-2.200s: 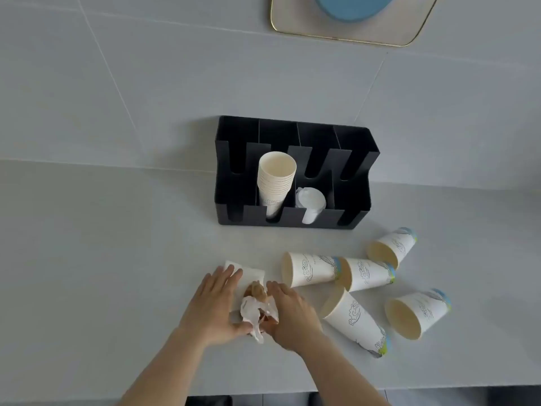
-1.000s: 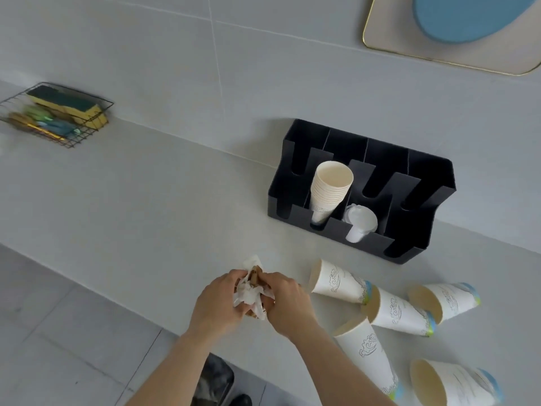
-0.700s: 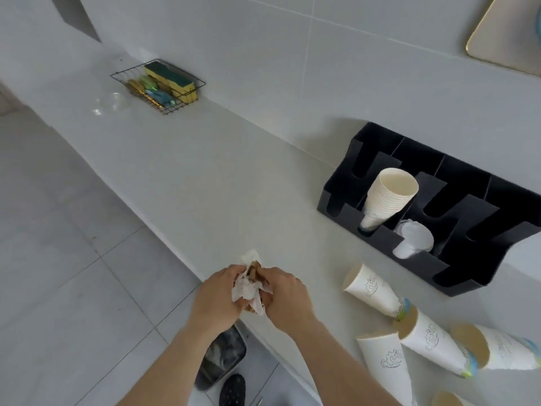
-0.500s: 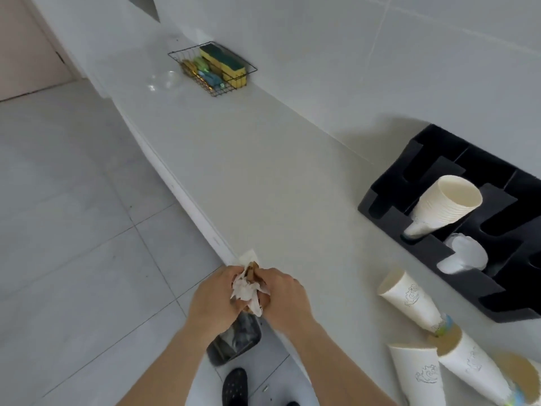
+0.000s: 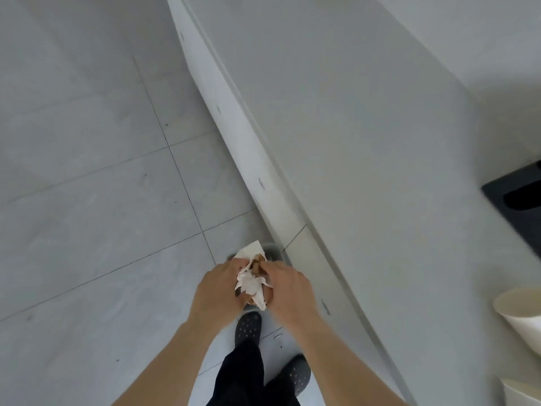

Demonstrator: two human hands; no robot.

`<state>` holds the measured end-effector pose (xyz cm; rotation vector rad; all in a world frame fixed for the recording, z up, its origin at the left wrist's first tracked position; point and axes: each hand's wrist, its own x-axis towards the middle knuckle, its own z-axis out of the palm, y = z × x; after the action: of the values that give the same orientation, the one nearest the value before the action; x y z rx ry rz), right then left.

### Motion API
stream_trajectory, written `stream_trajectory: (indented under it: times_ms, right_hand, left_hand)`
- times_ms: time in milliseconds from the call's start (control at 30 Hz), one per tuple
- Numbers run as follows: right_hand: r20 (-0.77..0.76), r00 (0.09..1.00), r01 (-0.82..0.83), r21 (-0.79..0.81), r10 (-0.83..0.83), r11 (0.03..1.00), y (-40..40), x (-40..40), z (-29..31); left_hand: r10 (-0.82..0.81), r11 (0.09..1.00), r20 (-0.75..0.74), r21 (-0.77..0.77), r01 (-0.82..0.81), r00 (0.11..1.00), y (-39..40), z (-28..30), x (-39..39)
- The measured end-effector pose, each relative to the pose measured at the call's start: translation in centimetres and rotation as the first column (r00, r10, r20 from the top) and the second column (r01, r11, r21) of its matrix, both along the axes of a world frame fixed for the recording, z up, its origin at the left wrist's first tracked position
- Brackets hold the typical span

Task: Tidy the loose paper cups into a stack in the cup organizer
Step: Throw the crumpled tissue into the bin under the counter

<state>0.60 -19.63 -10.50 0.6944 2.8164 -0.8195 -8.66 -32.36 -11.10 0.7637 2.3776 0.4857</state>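
Pale tiled floor (image 5: 87, 200) fills the side of the white counter (image 5: 366, 142) away from the wall. A corner of the black cup organizer (image 5: 515, 200) sits on the counter at the picture's right edge, with two paper cups (image 5: 521, 315) lying nearer the person. Off the counter's front edge, the left hand (image 5: 218, 288) and right hand (image 5: 288, 291) are pressed together, both closed around a crumpled tissue wad (image 5: 251, 281), above a grey bin (image 5: 272, 252) and dark perforated shoes (image 5: 248, 329).
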Motion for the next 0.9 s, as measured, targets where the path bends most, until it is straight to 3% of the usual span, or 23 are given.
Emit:
stream_trajectory:
  times_ms: [533,700,900]
  right_hand:
    - [0.26,0.965,-0.015,-0.042,0.026,0.999,-1.0,-1.2,-26.3]
    - [0.346,0.937,-0.043,-0.026,0.05,0.999,-0.4,-0.9,-29.5]
    - [0.368,0.929,-0.054,0.003,0.049,0.999,0.3,-0.9,-26.4]
  left_hand:
    - [-0.013,0.991,0.108,-0.134,0.028,0.994,0.5,-26.8,0.0]
    - [-0.071,0.972,0.143,-0.212,0.101,0.987,-0.2,-30.8,0.2]
    - [-0.118,0.957,0.091,-0.255,0.138,0.989,-1.0,-28.3,-0.2]
